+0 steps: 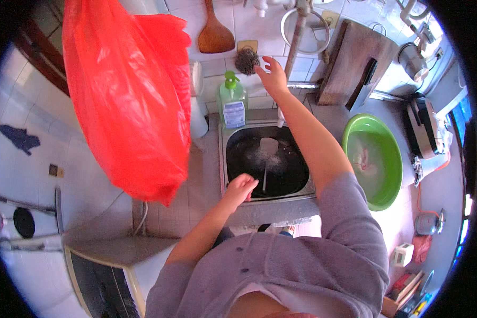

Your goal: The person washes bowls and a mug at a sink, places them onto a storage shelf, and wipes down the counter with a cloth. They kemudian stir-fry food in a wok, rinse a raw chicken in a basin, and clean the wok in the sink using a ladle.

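Note:
My right hand (273,79) reaches up to the tiled wall, fingers apart, with its tips right beside a dark metal-wool scrubber (246,62). Whether they touch is unclear. At the near left side of the sink (221,155) is my left hand (240,190), its fingers curled by the rim; what it may grip is hidden. A black, rounded pan-like vessel (242,159) fills the basin, with a pale, shiny patch in it. Behind the sink's left corner stands a clear pump bottle (233,113) with a green top and a label.
A red plastic bag (131,103) hangs large at left. On the right, a green basin (397,159) holds cloudy water. A wooden spatula (216,35) hangs on the wall; a cutting board (349,59) and a dark-bladed cleaver (359,89) lean behind the counter. A pipe (296,43) runs down the wall.

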Demonstrator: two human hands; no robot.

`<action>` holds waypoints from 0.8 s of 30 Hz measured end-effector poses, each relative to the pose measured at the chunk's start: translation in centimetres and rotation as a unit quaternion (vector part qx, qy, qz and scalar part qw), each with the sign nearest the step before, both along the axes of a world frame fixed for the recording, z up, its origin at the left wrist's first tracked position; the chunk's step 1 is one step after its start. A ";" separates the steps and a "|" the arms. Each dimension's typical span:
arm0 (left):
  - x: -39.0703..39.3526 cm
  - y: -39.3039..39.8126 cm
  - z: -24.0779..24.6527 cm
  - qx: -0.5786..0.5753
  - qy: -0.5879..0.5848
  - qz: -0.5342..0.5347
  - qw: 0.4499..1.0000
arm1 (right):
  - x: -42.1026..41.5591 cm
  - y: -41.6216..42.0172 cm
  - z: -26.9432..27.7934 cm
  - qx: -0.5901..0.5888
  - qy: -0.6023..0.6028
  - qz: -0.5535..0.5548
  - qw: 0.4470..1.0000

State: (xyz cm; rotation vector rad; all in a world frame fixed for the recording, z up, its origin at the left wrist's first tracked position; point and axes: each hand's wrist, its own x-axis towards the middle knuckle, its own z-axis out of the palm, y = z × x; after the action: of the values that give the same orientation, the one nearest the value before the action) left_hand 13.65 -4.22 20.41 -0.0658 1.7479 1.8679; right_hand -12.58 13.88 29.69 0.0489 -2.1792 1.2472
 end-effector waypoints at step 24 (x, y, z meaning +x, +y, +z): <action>1.5 -10.3 -5.1 0.050 -0.116 0.116 0.985 | -7.0 -5.5 8.0 -0.199 -0.251 -0.058 0.946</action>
State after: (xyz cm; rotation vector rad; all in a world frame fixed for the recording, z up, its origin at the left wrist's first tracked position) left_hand 15.18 -14.48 15.31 -0.4485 1.5388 2.0168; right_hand -19.54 8.35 37.72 -0.6159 -2.2408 1.7479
